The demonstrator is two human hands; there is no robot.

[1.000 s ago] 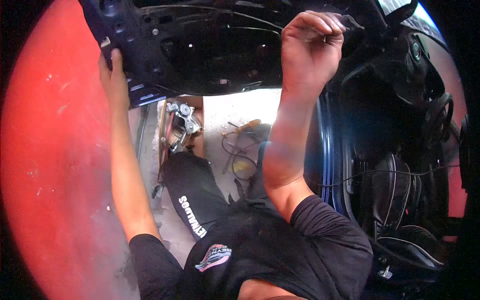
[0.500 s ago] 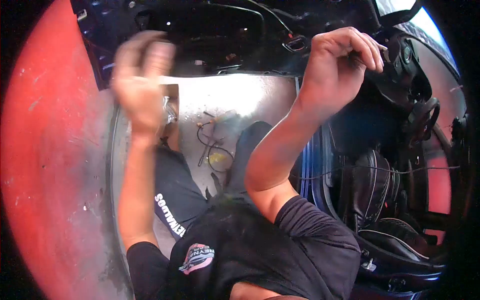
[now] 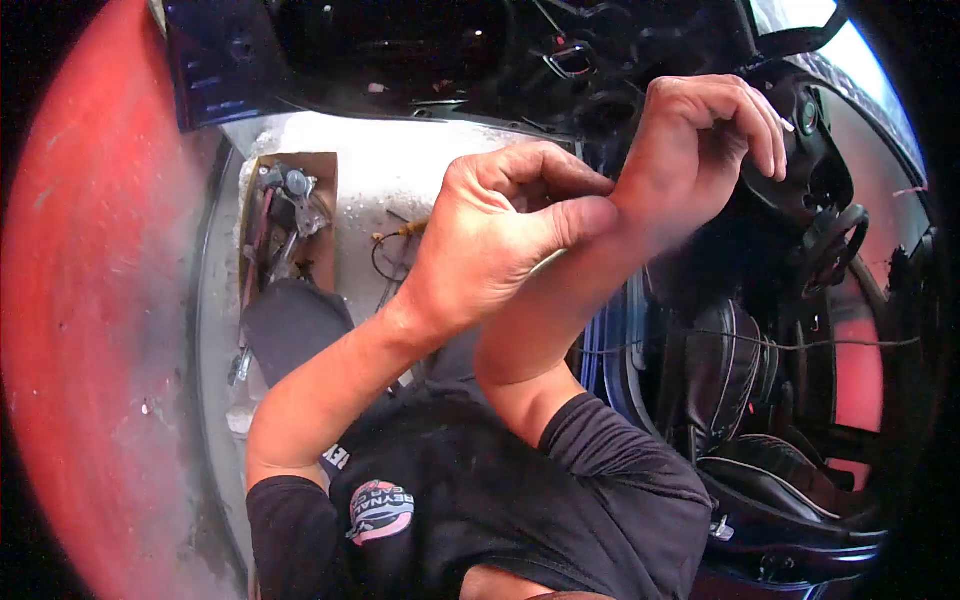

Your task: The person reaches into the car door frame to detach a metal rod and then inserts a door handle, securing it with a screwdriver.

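Observation:
My left hand (image 3: 500, 225) crosses in front of my body, its thumb and fingers drawn together at my right wrist. Whether it pinches skin or some small thing there I cannot make out. My right hand (image 3: 700, 140) is raised, wrist bent and fingers curled down. A small pale edge shows by its fingertips; what they hold, if anything, is hidden. Behind the hands is the dark inner side of a car door (image 3: 400, 60), with a door handle (image 3: 570, 60) in it. A round speaker-like part (image 3: 808, 112) sits just right of my right hand.
A cardboard box (image 3: 322, 180) of metal and plastic parts stands on the floor by my leg. Cable (image 3: 385, 262) lies beside it. To the right are a black car seat (image 3: 725, 370), a steering wheel (image 3: 845, 245) and a thin cord (image 3: 800, 346). A red surface (image 3: 90, 330) curves along the left.
My left hand has swung right and down from in front of the door panel to my right wrist. My right hand stays raised and curled. The box shows more fully.

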